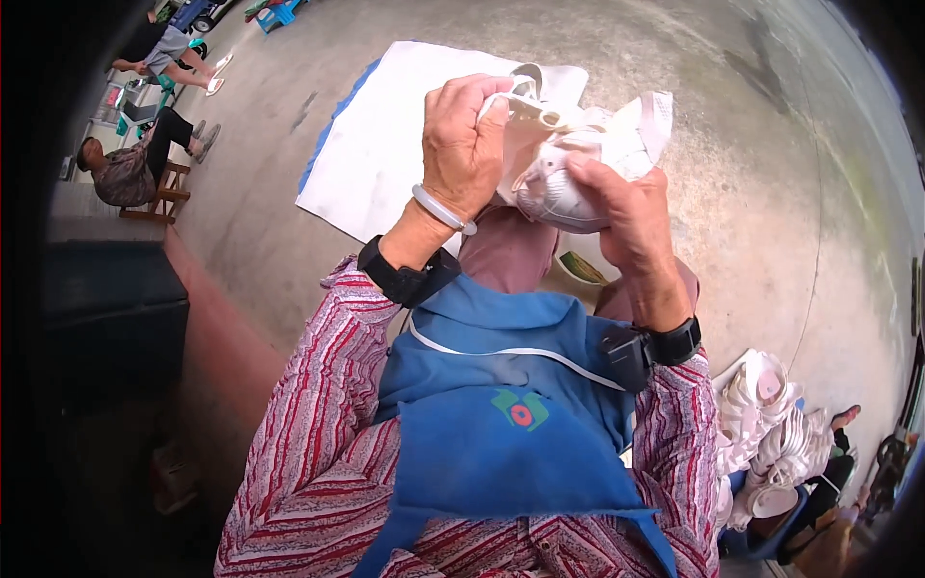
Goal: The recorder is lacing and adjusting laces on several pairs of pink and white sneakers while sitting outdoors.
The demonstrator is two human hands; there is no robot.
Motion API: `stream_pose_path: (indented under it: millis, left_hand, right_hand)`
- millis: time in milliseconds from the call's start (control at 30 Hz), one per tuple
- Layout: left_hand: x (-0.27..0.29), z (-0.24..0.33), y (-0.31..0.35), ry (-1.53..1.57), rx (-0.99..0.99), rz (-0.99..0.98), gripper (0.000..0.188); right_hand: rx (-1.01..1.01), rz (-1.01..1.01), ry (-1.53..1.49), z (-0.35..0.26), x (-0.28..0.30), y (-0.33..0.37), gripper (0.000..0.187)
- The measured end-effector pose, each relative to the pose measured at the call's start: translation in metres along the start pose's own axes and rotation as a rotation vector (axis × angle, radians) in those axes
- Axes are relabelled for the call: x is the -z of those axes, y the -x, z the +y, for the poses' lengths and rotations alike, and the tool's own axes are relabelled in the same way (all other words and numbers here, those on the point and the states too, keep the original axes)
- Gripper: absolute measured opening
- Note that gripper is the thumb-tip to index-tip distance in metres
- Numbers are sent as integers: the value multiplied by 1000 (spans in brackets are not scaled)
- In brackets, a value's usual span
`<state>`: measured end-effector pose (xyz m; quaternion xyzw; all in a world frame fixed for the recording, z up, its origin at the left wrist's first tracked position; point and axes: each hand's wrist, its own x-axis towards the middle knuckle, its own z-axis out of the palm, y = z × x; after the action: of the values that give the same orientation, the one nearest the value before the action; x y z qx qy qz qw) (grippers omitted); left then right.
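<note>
Above my lap I hold up a white shoe upper (559,188) of soft material, with white laces (540,114) across it. The fingers of my left hand (458,144) are closed in a pinch on the lace end. My right hand (631,212) is wrapped round the rounded side of the upper, thumb on top. A pale flap (655,120) of it sticks out beyond my right fingers. Part of the upper is in shade, and the tips of my right fingers are hidden behind it.
A white sheet (371,144) with a blue edge lies on the concrete floor. To my right is a heap of white shoe uppers (766,424). At far left one person (135,173) sits on a wooden stool (171,193) and another person (173,53) is behind.
</note>
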<state>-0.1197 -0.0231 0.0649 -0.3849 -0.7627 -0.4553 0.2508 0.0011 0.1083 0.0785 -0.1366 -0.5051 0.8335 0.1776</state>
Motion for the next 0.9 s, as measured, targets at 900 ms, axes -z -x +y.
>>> stream_pose_path:
  millis: [900]
  left_hand:
    - [11, 37, 40, 565, 116, -75, 26]
  right_hand:
    - [-326, 69, 38, 18, 9, 0, 44]
